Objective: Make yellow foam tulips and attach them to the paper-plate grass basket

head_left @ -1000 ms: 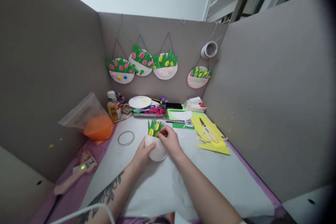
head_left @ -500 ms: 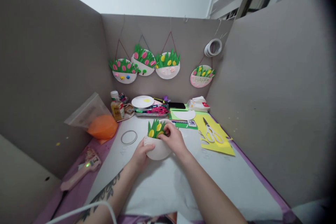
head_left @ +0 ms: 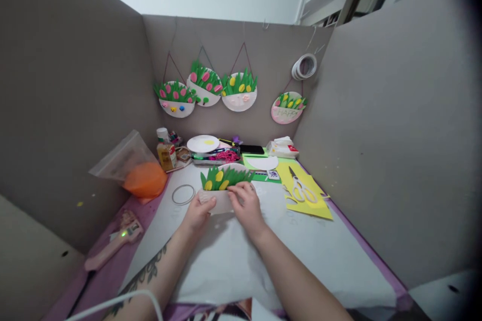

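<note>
A white paper-plate pocket (head_left: 222, 202) is held up over the middle of the table, with green paper grass (head_left: 233, 175) and several yellow paper tulips (head_left: 219, 176) standing out of its top. My left hand (head_left: 198, 211) grips its left side, thumb across the front. At the pocket's upper edge, right of the tulips, my right hand (head_left: 245, 205) has its fingertips pinched together against the grass. Whatever lies between those fingertips is too small to make out.
A glue gun (head_left: 113, 247) and a bag of orange material (head_left: 145, 179) lie at left. White scissors (head_left: 300, 189) rest on yellow paper (head_left: 312, 206) at right. Behind are a supply tray (head_left: 211, 161), a glue bottle (head_left: 166, 154) and a phone (head_left: 252, 149). Finished plates (head_left: 239, 99) hang on the grey wall.
The plate pocket has tilted, showing more of its grass and less of its front. My right hand has lowered slightly from among the tulips to the pocket's edge. The view has shifted a little.
</note>
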`<state>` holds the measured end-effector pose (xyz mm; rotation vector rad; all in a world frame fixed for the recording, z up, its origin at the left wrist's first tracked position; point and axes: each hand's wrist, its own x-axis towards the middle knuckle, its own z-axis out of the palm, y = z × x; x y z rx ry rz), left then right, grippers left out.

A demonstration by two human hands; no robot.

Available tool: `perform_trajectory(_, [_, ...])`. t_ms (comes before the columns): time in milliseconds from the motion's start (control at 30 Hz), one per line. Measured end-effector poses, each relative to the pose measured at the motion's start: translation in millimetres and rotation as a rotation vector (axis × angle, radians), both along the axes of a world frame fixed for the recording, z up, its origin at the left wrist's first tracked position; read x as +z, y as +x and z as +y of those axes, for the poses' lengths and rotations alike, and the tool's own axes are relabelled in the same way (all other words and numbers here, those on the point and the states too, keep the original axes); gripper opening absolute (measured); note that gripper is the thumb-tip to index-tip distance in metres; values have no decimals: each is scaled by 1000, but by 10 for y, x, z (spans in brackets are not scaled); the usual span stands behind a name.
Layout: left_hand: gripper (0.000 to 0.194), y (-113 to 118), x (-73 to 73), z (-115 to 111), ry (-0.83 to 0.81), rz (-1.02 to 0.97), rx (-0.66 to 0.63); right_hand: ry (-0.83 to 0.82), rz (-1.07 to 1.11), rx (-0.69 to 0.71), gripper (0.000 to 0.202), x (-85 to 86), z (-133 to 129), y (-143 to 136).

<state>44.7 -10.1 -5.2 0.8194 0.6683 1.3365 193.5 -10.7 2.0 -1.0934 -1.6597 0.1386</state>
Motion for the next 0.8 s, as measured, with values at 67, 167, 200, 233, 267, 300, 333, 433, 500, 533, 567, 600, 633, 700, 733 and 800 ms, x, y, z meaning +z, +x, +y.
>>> perform_trajectory(67, [38,5,-13,5,6,5,8,-16,14,-4,18,-8,-6,-23])
perform_trajectory(167, [36,5,-32,16,2,5,22,-46,56,-2,17,-2,-14,-32])
perform_trajectory(200, [35,3,-37,19,3,4,20,-61,72,0,16,1,-14,-30])
perform_trajectory(233, [35,1,-42,22,4,4,16,-77,89,-1,15,5,-14,-29])
perform_trajectory(267, [34,0,-45,23,5,5,12,-94,105,-3,15,9,-13,-27])
perform_trajectory(300, [35,-2,-48,24,6,7,10,-108,119,-4,14,12,-11,-26])
perform_trajectory(333, [35,-3,-49,24,8,9,9,-121,130,-4,14,15,-10,-25])
perform_trajectory(433, [36,-3,-47,23,17,11,11,-135,155,8,13,22,-11,-26])
perform_trajectory(500, [35,0,-43,21,22,7,15,-131,163,13,13,23,-19,-28])
perform_trajectory(533, [34,2,-40,20,19,5,19,-127,163,10,13,23,-25,-30])
perform_trajectory(567, [34,4,-38,19,15,6,24,-121,160,3,13,23,-32,-31])
perform_trajectory(600, [33,6,-35,18,10,8,27,-114,157,-4,13,22,-38,-33])
perform_trajectory(633, [33,9,-33,17,6,11,29,-108,154,-12,14,21,-43,-36])
perform_trajectory(700, [33,12,-32,16,10,13,23,-101,150,-18,14,16,-48,-41])
perform_trajectory(733, [34,14,-33,16,15,13,16,-102,149,-16,14,13,-46,-43])
perform_trajectory(800, [36,15,-41,18,21,17,2,-116,152,-10,14,7,-38,-46])
